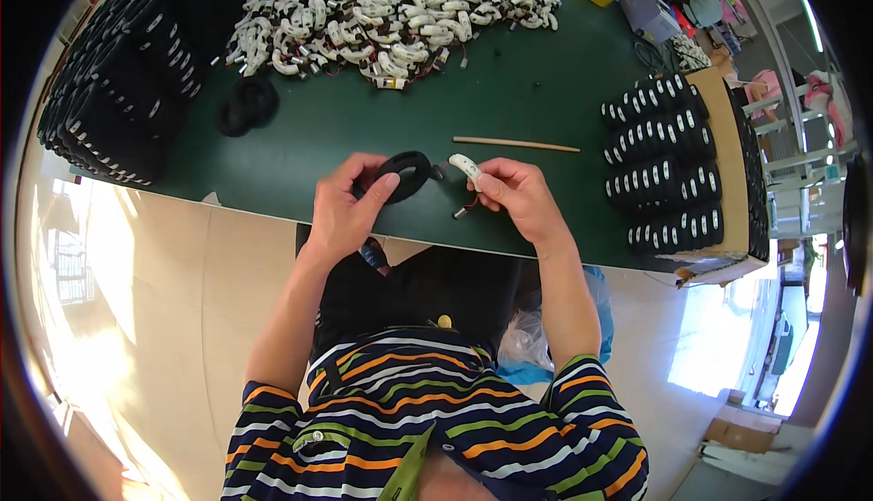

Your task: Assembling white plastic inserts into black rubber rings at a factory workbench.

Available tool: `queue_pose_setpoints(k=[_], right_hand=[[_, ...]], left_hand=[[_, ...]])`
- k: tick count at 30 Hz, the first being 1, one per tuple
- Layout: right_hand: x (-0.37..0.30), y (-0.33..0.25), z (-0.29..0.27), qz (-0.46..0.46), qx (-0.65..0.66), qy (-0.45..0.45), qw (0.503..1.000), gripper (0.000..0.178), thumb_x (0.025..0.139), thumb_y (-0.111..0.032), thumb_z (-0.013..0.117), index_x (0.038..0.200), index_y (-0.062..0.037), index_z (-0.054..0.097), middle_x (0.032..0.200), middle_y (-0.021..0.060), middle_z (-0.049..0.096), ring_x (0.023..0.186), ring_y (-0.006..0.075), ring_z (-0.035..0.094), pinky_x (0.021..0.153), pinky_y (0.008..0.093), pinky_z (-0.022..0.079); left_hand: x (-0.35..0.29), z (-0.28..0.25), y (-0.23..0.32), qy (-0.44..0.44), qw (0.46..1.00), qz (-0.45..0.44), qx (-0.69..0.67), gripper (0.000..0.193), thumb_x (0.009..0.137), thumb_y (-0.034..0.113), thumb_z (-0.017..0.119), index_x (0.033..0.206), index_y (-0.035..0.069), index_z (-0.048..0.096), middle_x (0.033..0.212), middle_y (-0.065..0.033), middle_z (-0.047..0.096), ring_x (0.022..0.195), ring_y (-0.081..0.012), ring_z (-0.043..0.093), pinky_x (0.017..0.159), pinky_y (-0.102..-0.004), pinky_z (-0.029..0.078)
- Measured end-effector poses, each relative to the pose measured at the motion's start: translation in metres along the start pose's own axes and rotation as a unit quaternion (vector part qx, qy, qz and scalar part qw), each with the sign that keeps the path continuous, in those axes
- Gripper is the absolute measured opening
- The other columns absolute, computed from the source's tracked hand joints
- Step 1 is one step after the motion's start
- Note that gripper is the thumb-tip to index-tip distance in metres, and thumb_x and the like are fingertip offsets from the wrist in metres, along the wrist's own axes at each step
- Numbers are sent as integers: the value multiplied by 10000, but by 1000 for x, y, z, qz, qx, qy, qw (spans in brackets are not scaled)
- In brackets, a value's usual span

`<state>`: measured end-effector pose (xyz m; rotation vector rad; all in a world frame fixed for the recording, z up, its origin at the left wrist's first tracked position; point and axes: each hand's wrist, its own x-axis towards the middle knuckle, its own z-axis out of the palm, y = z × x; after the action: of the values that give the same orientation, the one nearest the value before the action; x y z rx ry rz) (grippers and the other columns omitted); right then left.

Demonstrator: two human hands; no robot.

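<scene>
My left hand (348, 208) is closed on a black padded ring (420, 165), thumb on its near side, over the front edge of the table. Close by on the right, my right hand (523, 199) pinches a white curved plastic piece (462, 165) between thumb and fingers. From that piece hangs a thin dark red wire with a small silver end (461, 214). A small dark tip (437, 174) shows in the gap between the ring and the white piece; what it belongs to is unclear. Beyond my right hand lies a thin wooden stick (516, 144).
A heap of white curved pieces with wires (364, 15) covers the back of the green table (364, 119). Black rings (247, 106) lie at the left, beside tall stacks of black rings (118, 83). An open cardboard box (727, 137) with rows of black rings stands right.
</scene>
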<state>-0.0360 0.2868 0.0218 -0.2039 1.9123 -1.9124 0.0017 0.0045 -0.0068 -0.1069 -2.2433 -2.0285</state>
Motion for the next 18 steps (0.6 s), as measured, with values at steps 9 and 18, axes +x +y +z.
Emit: queue_pose_setpoints(k=[9,18], right_hand=[[-27,2,-12,-96,-344,178,917,131,931,-101,743,999,3,783,957,106,714,758,191,653,698,307,505],[-35,3,-26,-105,-357,288,882,127,901,-43,737,1018,-3,769,941,118,702,762,229,677,701,331,527]], left_hand=[[1,2,-7,7,1000,13,-21,255,980,193,759,1121,-12,704,818,9,664,746,-70,534,701,-252,473],[1,3,-9,5,999,21,-34,256,980,182,760,1128,-18,696,838,16,661,750,-68,522,706,-245,461]])
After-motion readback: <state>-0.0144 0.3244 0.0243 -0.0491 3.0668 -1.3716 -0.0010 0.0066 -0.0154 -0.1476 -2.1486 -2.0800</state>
